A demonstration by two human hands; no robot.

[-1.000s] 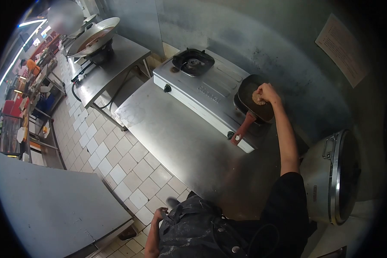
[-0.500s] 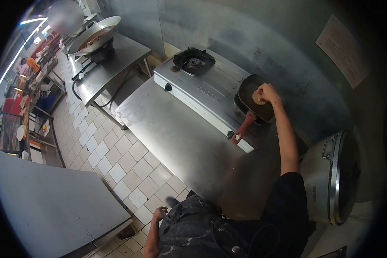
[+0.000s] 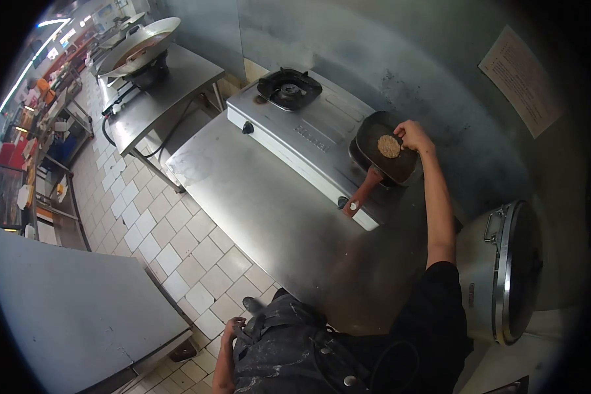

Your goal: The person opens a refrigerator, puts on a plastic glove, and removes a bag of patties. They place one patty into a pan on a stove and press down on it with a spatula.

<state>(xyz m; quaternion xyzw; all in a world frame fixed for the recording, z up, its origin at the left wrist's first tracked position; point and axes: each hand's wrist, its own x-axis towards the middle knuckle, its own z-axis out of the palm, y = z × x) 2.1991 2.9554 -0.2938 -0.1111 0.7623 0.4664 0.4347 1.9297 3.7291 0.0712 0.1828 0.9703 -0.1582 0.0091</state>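
A round, brownish patty (image 3: pixel 389 146) with a rough surface lies in a dark frying pan (image 3: pixel 378 169) with a reddish-brown handle (image 3: pixel 362 192). My right hand (image 3: pixel 414 136) is over the pan's far right side, close beside the patty. Its fingers are bent and look apart, and the patty's round face shows almost whole. The pan sits on the right burner of a two-burner gas stove (image 3: pixel 289 144). Down beside my dark apron, my left hand (image 3: pixel 234 326) hangs with loosely bent fingers and nothing visible in it.
The stove stands on a steel table (image 3: pixel 256 203). Its left burner (image 3: pixel 289 89) is bare. A large lidded pot (image 3: pixel 486 276) is at my right. A wok (image 3: pixel 141 49) rests on another steel table (image 3: pixel 184 72). A white surface (image 3: pixel 72 302) is at lower left.
My right hand has shifted off the patty to its right side. The patty, partly covered by my fingers before, now shows as a full round. The view has moved slightly.
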